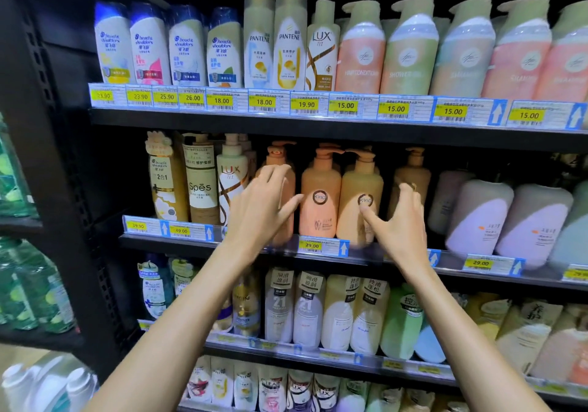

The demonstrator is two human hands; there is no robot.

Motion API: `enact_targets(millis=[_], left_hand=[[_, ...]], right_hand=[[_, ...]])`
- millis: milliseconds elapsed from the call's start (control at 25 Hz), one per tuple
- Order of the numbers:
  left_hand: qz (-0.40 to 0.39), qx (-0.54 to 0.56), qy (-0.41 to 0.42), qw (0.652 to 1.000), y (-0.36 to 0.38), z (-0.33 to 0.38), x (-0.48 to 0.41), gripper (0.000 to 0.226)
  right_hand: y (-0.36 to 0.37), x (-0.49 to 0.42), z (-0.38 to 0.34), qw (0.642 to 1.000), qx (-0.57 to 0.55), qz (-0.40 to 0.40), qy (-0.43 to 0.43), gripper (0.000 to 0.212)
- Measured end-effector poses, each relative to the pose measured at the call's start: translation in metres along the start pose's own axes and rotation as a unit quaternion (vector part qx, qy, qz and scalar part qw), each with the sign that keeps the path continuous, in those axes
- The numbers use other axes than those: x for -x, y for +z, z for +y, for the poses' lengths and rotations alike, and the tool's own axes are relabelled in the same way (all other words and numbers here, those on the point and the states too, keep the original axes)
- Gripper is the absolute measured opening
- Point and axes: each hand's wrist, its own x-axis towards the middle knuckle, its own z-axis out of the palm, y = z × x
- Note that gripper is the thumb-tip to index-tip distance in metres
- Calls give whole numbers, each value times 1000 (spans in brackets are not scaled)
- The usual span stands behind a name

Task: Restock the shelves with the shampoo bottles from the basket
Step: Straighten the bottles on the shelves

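Orange tones behind two bare hands: left hand (264, 201) and right hand (402, 220), frame centre, both released, fingers loose, grasping nothing. Behind them, pump-top shampoo bottles (319, 195) stand upright on middle shelf (149, 241).

Green bottles (28, 290) (far left), white-capped jugs (47, 386) below, perhaps detergent.

Two bare arms up at the shelf

Both arms (191, 316) are slim and bare to the elbow. The left grip (264, 201) is bare; the right grip (401, 220) has something small and shiny, maybe a ring (413, 186).
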Motion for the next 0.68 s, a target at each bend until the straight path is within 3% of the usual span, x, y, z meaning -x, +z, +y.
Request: enact_targets(millis=[80,160,440,680], left_hand=[[47,25,-33,998,-6,-27,9,45],[59,29,-51,997,-9,-54,14,45],[55,56,-36,996,-11,-125,1,65],[-5,60,19,998,-9,-140,-16,67]], right_hand=[[-5,9,-15,997,17,74,-28,64],[-6,14,-34,994,1,89,-61,56],[27,30,-110,991,-8,-53,-121,56],[59,14,-147,970,181,-94,-136,75]])
